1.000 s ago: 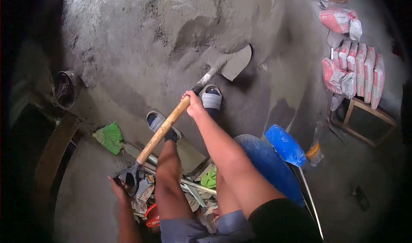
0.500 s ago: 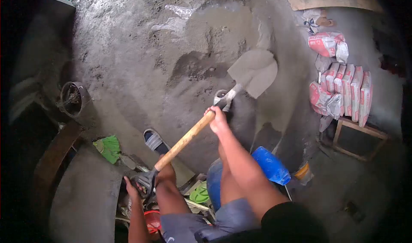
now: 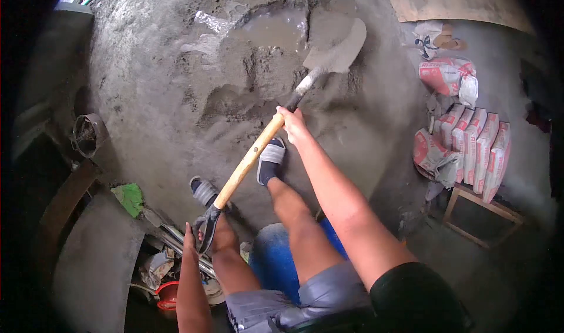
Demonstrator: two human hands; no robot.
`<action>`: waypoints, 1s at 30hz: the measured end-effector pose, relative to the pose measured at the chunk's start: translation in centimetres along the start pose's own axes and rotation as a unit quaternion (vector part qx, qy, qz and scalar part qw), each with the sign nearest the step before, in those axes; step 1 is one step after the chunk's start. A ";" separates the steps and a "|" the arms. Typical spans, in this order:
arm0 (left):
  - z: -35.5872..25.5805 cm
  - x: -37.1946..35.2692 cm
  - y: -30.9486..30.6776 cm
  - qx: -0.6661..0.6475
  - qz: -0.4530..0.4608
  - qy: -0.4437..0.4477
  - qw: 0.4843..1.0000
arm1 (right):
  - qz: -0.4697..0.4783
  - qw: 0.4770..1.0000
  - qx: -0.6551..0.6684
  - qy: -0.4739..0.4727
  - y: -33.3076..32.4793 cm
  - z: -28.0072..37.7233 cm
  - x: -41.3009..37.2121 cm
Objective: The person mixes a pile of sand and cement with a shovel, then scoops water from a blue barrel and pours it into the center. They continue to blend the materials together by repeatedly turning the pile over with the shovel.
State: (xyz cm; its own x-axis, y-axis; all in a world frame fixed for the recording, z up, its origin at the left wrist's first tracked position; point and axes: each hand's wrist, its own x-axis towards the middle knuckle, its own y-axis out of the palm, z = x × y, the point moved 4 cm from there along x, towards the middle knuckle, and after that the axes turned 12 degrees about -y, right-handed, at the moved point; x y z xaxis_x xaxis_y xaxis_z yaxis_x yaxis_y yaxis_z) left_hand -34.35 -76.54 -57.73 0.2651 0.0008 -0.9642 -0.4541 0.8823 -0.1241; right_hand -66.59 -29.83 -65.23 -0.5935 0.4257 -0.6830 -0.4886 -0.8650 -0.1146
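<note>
- Head view, nearest: a blue drum (image 3: 273,263) shows between the legs, so any backswing is best kept clear of it.
- The left hand (image 3: 192,239) is at the dark end grip (image 3: 211,226) of the shovel (image 3: 249,156); how tightly its fingers close cannot be told. A full wrap there would control the tilt best.
- Grey-strapped sandals (image 3: 204,192) stand apart, either side of the shaft; soft knees would spare the back.
- Well up from the left, the right hand (image 3: 292,124) is clamped where the wood ends, a spread that should give good leverage.
- Beyond the feet, the blade (image 3: 341,51) looks grey-coated; whether it touches the ground cannot be told. Holding it level should limit spilling.
- Just left of the blade lies a puddle (image 3: 267,30); slow strokes would likely avoid splashing.
</note>
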 end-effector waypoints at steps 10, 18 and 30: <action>6.3 0.0 -1.5 0.106 0.026 -0.066 0.992 | 0.015 0.995 0.072 -0.074 -6.2 1.6 -8.7; 5.0 -2.0 -5.5 0.060 -0.157 0.042 0.985 | -0.098 0.941 0.307 0.106 -14.0 -13.9 -15.4; -3.4 1.2 -5.8 0.086 -0.214 0.158 0.960 | -0.168 0.904 0.336 0.204 -10.1 -33.9 -10.7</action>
State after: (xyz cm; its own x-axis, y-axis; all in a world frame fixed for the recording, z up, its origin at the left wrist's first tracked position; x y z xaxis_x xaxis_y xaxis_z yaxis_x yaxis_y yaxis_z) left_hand -34.31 -83.30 -58.98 0.1130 -0.4982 -0.8597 -0.2061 0.8347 -0.5107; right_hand -33.62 -34.63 -81.25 -0.1214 0.3820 -0.9162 -0.9568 -0.2908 0.0055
